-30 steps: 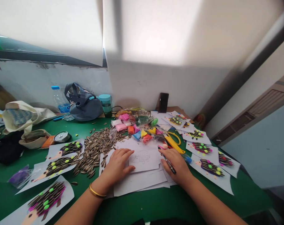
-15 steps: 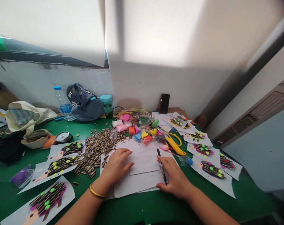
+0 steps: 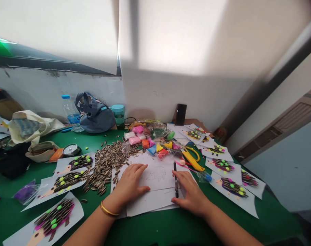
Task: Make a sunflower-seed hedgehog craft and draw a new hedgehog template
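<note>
A small white sheet with a faint pencil outline [image 3: 157, 175] lies on larger white paper [image 3: 147, 204] in front of me. My left hand [image 3: 130, 186] rests flat on the left part of the sheets, fingers spread, holding nothing. At the right edge of the drawing, my right hand [image 3: 190, 193] has a dark pen [image 3: 176, 182] between its index finger and thumb, the pen nearly upright in the picture along the paper. Left of the sheets spreads a pile of striped sunflower seeds [image 3: 108, 162].
Behind the paper lie bagged colored clay pieces [image 3: 145, 143] and a yellow-handled tool [image 3: 192, 161]. Finished seed hedgehog pictures flank both sides, such as one at left [image 3: 55, 215] and one at right [image 3: 232, 188]. A phone [image 3: 180, 114] leans on the wall.
My left thumb has spread a little further right across the paper. The pen in my right hand has turned to stand straighter. The whole view has shifted slightly.
</note>
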Tool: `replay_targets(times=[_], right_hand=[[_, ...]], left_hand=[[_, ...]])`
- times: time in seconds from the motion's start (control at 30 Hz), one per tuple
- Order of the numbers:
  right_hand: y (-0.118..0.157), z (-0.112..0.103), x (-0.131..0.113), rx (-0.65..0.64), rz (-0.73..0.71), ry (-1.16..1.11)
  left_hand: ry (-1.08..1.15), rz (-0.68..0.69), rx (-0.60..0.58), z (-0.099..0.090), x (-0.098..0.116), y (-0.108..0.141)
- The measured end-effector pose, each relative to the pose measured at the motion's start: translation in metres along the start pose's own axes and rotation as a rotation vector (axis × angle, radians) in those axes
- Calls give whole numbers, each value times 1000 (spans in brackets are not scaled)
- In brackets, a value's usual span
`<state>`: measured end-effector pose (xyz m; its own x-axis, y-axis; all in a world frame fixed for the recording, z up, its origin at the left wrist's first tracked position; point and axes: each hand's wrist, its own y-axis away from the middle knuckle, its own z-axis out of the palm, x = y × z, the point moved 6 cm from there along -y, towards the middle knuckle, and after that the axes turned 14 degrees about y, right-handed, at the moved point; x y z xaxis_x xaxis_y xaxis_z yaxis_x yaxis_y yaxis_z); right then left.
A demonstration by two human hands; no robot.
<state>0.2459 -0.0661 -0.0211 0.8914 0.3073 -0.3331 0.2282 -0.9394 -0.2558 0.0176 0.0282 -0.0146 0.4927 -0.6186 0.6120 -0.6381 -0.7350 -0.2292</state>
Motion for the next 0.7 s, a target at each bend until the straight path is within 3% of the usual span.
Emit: replay_targets(times=[0.37,0.7], right_hand=[[-2,1,1,-36,48,2],[-2,-5,3,80,64,76]], left_hand=[[-31,2,-19,1,1,0],[-16,-10,-26,0,0,1]])
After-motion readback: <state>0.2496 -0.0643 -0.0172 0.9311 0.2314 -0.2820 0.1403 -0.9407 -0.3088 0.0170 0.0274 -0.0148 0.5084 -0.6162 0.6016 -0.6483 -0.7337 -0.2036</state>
